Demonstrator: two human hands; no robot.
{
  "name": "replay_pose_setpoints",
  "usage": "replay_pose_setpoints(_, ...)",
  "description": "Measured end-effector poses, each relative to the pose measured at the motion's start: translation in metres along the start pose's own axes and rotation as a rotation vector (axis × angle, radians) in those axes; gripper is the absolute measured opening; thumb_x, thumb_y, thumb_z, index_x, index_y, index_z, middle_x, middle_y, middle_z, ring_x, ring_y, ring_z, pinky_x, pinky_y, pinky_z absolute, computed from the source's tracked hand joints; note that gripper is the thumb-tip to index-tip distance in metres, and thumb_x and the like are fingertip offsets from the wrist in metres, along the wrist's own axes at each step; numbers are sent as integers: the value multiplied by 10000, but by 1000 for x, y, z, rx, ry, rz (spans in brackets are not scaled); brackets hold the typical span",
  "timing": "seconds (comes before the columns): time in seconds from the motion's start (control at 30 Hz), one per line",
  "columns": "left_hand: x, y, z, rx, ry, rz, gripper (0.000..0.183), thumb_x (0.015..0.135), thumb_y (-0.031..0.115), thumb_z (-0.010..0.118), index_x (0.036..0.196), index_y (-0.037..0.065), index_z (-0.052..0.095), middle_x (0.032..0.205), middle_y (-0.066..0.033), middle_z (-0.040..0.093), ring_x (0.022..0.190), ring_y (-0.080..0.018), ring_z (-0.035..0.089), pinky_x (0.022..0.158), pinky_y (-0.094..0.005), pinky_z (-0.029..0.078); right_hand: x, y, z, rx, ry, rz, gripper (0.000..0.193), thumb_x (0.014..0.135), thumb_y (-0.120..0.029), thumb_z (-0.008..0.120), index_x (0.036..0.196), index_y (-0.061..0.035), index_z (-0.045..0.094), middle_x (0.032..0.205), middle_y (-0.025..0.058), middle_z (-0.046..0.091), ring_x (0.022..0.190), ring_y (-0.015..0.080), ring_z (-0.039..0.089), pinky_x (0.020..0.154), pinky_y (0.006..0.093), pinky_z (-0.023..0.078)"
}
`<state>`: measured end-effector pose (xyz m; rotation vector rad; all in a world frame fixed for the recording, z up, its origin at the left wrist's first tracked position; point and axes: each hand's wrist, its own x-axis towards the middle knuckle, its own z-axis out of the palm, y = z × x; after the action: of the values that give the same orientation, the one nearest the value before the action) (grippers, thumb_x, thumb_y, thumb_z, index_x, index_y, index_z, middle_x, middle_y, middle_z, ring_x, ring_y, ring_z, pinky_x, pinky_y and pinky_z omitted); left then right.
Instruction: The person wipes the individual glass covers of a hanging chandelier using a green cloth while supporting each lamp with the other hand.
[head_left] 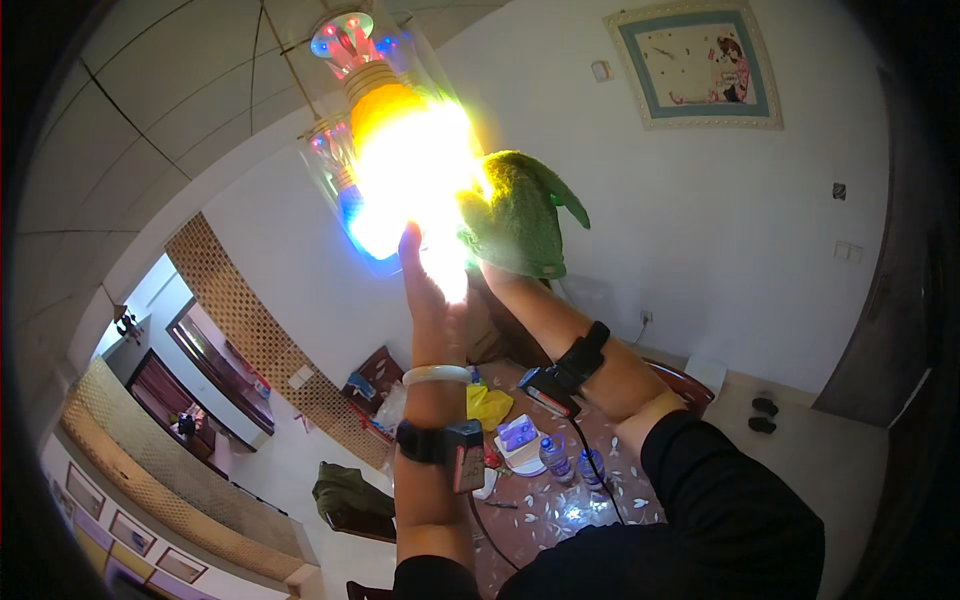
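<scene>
A hanging lamp with clear glass cylinder shades [425,60] glows above me, its bulbs showing red, blue and yellow. White glare washes out its lower part. My left hand [425,265] is raised to the bottom of the glass lampshade, thumb up against it; the glare swallows the other fingers. On the lamp's right side is a fuzzy green cloth [520,220], one end hanging loose. My right hand [495,277] is closed on the cloth from below, and the cloth covers most of it. The cloth touches or nearly touches the lit glass.
Below my arms stands a table [530,525] with a patterned cover. It bears water bottles [555,458], a tissue pack [517,432] and a yellow bag [489,407]. A chair [355,515] draped with green clothing stands to the left. A framed picture [695,65] hangs on the right wall.
</scene>
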<state>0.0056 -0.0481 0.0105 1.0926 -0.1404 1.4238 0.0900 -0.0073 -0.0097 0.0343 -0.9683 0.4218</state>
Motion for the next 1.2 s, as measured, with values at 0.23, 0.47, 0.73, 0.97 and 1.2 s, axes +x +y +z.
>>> replay_pose_setpoints(0.23,1,-3,1,-17,16,-3,361,697,290,555,958,61,456,911,-51,490,860,-173,465,783,-304,373,16,28,-21,-283,-67,-241,230,783,-154,430,973,-26,439,915,71,470,855,151,437,746,271,356)
replay_pose_setpoints(0.47,5,-7,0,10,-34,17,447,670,308,580,1001,45,434,937,-61,483,885,-185,456,794,-313,368,5,28,-28,-332,-6,-154,297,811,-177,365,1050,-3,397,1059,100,429,996,194,384,894,346,255)
replay_pose_setpoints(0.73,7,-4,-6,-31,27,21,370,719,277,521,979,25,446,922,-66,494,866,-177,468,771,-293,372,-8,37,-5,-756,-4,-180,261,772,-163,427,987,-16,443,958,81,475,885,166,437,774,285,343)
replay_pose_setpoints(0.97,9,0,-10,-88,6,47,354,723,259,517,973,19,448,906,-71,495,851,-178,471,763,-289,375,-3,53,-19,-637,136,-173,255,767,-139,431,990,-16,442,920,62,485,825,154,461,725,259,384)
replay_pose_setpoints(1.2,-3,2,0,-45,-2,-87,420,720,326,511,1020,45,426,981,-74,468,921,-196,444,805,-337,356,-1,32,-15,781,-133,52,328,815,-216,362,1083,-26,371,1055,92,424,989,186,388,890,321,262)
